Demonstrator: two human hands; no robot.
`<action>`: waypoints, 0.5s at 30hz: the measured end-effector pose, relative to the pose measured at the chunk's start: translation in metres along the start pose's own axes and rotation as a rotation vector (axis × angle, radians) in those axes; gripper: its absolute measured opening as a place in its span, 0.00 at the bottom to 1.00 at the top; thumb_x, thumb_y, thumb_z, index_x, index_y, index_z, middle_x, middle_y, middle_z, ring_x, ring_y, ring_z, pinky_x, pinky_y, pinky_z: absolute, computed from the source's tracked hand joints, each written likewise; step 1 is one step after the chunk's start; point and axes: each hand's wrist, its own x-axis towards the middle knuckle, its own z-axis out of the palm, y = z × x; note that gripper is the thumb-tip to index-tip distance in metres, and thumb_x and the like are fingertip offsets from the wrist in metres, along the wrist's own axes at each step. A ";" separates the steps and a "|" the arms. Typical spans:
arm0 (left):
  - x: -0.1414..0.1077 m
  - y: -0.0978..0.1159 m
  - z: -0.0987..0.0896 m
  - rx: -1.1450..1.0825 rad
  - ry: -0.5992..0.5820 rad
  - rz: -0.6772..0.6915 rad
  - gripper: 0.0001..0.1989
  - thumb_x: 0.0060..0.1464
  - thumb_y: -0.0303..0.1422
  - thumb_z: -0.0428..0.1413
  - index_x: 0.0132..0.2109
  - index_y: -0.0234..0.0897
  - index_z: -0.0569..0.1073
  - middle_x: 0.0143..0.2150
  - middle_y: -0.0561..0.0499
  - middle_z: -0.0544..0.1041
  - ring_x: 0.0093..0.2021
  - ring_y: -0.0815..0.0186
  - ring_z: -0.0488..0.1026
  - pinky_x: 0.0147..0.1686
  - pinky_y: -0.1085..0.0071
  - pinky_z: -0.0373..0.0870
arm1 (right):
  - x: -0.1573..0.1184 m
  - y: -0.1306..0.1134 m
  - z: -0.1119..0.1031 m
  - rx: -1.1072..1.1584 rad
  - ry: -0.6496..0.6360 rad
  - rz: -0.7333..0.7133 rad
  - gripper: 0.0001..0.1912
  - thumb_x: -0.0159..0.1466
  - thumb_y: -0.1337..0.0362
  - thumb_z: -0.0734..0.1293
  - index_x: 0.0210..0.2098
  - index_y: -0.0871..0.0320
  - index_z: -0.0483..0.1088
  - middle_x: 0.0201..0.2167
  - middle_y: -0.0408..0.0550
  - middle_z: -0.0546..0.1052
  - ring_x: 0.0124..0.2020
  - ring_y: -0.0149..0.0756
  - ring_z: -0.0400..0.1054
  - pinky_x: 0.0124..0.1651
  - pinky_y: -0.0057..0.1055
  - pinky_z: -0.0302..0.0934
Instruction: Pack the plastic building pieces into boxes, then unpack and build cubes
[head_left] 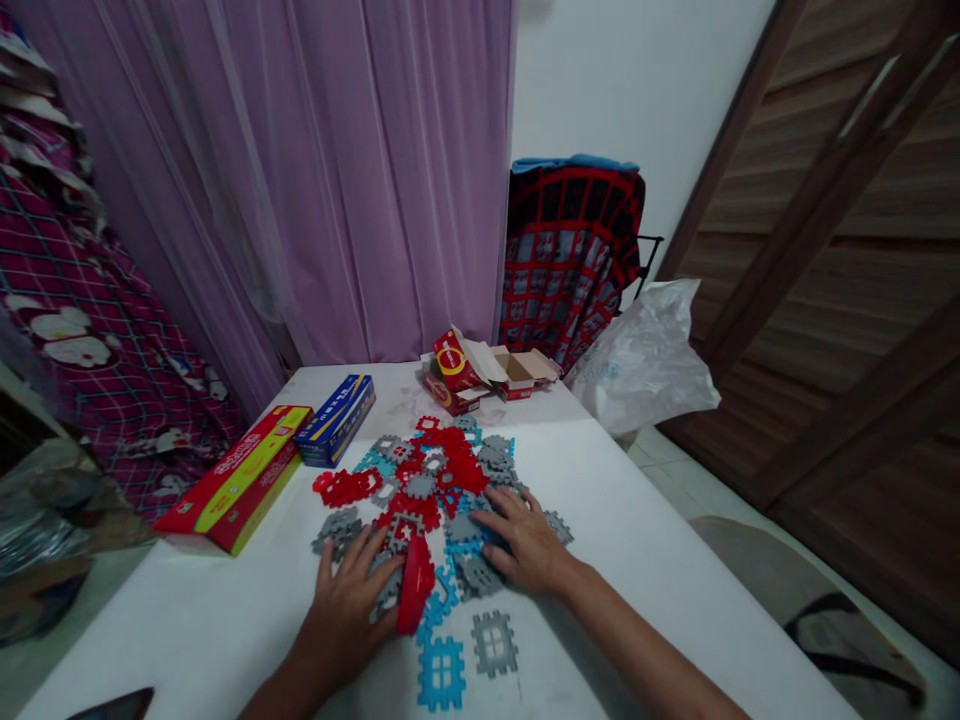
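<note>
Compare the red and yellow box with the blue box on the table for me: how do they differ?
The red and yellow box is clearly longer than the blue box. The red and yellow box sits nearer the person, the blue box farther back. The first has a broad yellow band; the second is mainly blue. Both lie flat, left of the loose pieces.

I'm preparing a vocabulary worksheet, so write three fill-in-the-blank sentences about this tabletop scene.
The long box beside the blue box is yellow and ____.
Low in view, a blue windowed piece lies beside a ____ one.
In the picture, the plastic bag is to the table's ____.

Missing words: red; grey; right.
</note>
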 end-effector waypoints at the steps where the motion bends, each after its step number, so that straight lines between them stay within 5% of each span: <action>1: -0.002 0.002 -0.001 0.005 0.009 -0.011 0.25 0.57 0.46 0.54 0.61 0.51 0.69 0.66 0.45 0.67 0.64 0.46 0.64 0.64 0.40 0.48 | -0.003 -0.001 0.000 0.008 0.011 -0.011 0.29 0.62 0.58 0.65 0.63 0.48 0.64 0.69 0.56 0.56 0.70 0.53 0.46 0.67 0.61 0.34; 7: -0.001 0.029 -0.004 0.012 -0.012 -0.007 0.28 0.61 0.47 0.49 0.67 0.54 0.60 0.67 0.45 0.65 0.65 0.50 0.64 0.63 0.42 0.50 | -0.010 -0.017 0.021 0.063 0.056 -0.182 0.30 0.62 0.49 0.66 0.63 0.45 0.63 0.67 0.54 0.61 0.69 0.53 0.49 0.67 0.61 0.32; 12: -0.001 0.025 -0.004 -0.016 -0.049 0.023 0.26 0.59 0.47 0.52 0.63 0.55 0.66 0.67 0.44 0.66 0.64 0.47 0.64 0.64 0.38 0.45 | -0.007 -0.004 0.016 0.011 0.128 -0.053 0.24 0.63 0.58 0.65 0.59 0.48 0.69 0.65 0.56 0.65 0.67 0.52 0.54 0.66 0.61 0.37; 15: -0.002 0.024 -0.006 -0.021 -0.038 -0.021 0.24 0.62 0.43 0.50 0.64 0.54 0.64 0.67 0.47 0.67 0.65 0.51 0.64 0.65 0.40 0.47 | -0.009 -0.012 0.014 0.048 0.183 -0.111 0.22 0.65 0.60 0.64 0.58 0.49 0.70 0.63 0.54 0.67 0.65 0.49 0.57 0.67 0.58 0.39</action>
